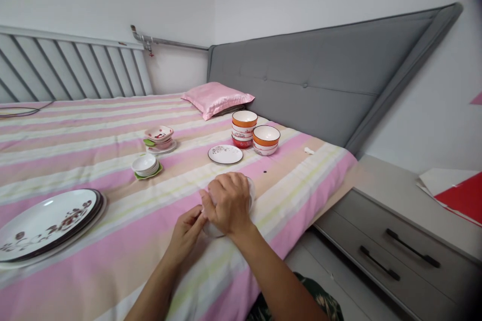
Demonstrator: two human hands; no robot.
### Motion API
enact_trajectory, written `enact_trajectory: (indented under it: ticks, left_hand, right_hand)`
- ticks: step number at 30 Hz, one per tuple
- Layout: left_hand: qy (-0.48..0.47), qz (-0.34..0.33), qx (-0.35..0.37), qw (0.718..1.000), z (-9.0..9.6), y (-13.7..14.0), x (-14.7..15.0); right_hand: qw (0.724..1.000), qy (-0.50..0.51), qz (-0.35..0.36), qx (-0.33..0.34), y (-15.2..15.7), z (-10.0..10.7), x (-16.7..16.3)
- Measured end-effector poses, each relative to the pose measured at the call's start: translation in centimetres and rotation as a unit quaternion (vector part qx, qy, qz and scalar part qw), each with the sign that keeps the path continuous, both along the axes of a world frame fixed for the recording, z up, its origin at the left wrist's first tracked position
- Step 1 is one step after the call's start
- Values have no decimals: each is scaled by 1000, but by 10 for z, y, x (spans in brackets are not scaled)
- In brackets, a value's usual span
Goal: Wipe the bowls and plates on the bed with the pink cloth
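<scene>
A pale, partly see-through round dish (pixel 251 193) lies low over the striped bed, mostly hidden by my hands. My right hand (pixel 229 203) is closed over it from above, with the fingers curled and their tips out of sight. At the dish's left edge, my left hand (pixel 189 225) pinches with thumb and fingers, close against my right thumb. Just beyond them lies a flat white plate (pixel 225 154) with a dark rim and brown floral print. Behind it stand a taller stack of bowls (pixel 244 128) and a shorter stack of orange-banded bowls (pixel 266 139).
Large oval plates (pixel 52 220) are stacked at the left. Small white dishes (pixel 144 164) and pink dishes (pixel 159 135) sit in two piles on the bedspread (pixel 150 225). A pink pillow (pixel 216 98) rests by the grey headboard (pixel 301 75). A drawer cabinet (pixel 395 241) stands right.
</scene>
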State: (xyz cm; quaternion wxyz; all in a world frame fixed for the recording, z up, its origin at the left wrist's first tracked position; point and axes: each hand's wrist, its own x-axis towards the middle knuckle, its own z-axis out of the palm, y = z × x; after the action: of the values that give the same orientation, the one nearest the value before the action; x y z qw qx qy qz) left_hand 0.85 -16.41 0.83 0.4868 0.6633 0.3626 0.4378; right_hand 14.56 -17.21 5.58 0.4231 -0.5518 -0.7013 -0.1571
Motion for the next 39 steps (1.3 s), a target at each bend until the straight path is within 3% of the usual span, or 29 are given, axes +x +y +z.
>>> enact_trajectory:
  ticks: [4, 7, 11, 13, 16, 19, 24, 30, 39]
  left_hand:
    - [2, -9, -3, 1000, 1, 0, 0]
    - [-1, 2, -13, 1000, 0, 0, 0]
    - [-28, 3, -34, 999, -2, -2, -1]
    - [-42, -16, -39, 998, -2, -2, 0]
    - [-19, -64, -61, 996, 0, -3, 2]
    - [79, -112, -89, 987, 2, -5, 6]
    - [207, -109, -21, 972, 2, -8, 9]
    - [118, -113, -32, 986, 1, -11, 8]
    - [-39, 32, -13, 999, -5, -1, -4]
  right_hand:
    - [994, 96, -37, -18, 6, 0, 19]
    - [975, 206, -52, -57, 16, -6, 34]
    - [894, 419, -29, -159, 28, -21, 54]
    - [859, 477, -29, -185, 33, -30, 60]
    - [840, 508, -32, -188, 36, -38, 67]
    - [822, 538, -35, -183, 38, -42, 70]
    - [804, 568, -39, -175, 40, -45, 74]
    - [791, 593, -32, -149, 41, -44, 74]
    - [780, 610, -7, -141, 39, -42, 59]
